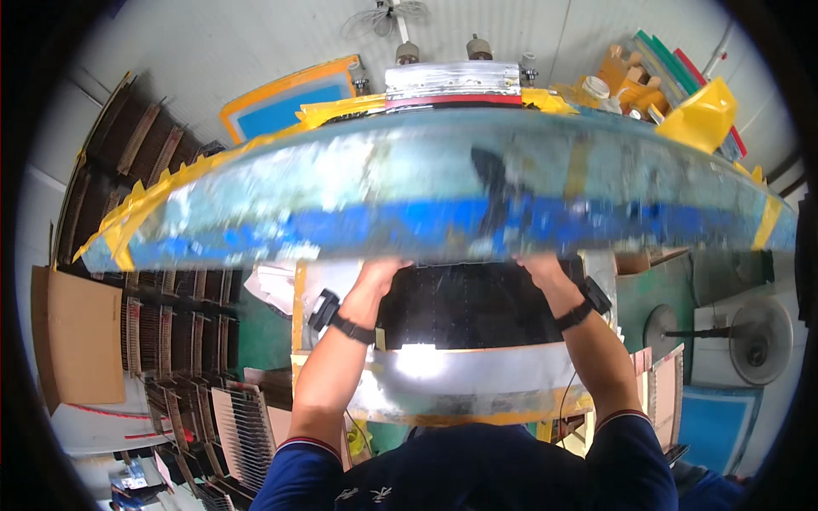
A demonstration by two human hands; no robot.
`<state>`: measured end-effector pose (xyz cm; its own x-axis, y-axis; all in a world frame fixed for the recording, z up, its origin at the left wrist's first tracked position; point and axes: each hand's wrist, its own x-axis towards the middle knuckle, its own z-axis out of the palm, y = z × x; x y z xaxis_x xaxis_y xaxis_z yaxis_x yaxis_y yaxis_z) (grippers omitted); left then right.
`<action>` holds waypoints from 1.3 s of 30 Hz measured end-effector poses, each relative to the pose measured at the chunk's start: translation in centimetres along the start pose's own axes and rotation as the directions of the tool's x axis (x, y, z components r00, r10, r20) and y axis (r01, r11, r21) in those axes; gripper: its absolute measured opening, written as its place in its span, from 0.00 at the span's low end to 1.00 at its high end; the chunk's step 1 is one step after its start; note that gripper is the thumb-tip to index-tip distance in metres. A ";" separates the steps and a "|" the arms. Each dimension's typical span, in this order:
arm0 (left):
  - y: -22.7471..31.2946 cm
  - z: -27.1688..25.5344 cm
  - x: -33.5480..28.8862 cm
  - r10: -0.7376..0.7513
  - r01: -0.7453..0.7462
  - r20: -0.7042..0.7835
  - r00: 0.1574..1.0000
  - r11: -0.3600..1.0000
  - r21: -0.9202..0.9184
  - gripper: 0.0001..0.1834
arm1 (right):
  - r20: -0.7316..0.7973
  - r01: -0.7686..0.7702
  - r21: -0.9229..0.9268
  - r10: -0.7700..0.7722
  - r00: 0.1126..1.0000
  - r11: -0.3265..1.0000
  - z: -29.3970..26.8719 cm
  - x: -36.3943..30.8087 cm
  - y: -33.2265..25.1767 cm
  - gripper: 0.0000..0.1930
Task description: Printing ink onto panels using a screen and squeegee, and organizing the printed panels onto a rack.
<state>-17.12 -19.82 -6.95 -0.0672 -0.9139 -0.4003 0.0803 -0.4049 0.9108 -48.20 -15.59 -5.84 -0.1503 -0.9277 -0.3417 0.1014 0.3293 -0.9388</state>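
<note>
A wide, worn printing screen frame (426, 170), blue and pale green with yellow tape, spans the view, tilted up above the work table. Both arms reach forward to its near edge. My left hand (386, 269) is at the left part of that edge, its fingers hidden under the frame. To its right, my right hand (541, 264) is placed likewise, fingers also hidden. Between my forearms a dark glossy panel (477, 307) lies on the table (477, 375); its far part is hidden by the frame. Whether my hands touch the panel does not show. Each wrist wears a black strapped device.
Brown drying racks (162, 328) fill the left side, with a cardboard sheet (81, 336) by them. A metal clamp bar (453, 81) is behind the frame. A standing fan (758, 341) and a blue screen (716, 426) are at right; containers (626, 81) stand at back right.
</note>
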 end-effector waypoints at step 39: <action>-16.2 -8.8 -60.6 0.016 0.037 -0.265 0.964 0.980 0.195 0.28 | 0.598 0.159 -0.177 -0.022 0.801 0.971 4.5 -45.6 9.5 0.07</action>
<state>-5.59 41.92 1.66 0.2005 -0.8953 -0.3978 -0.1177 -0.4251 0.8975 -36.02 29.02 1.04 0.4656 -0.8555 -0.2265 -0.0992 0.2039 -0.9740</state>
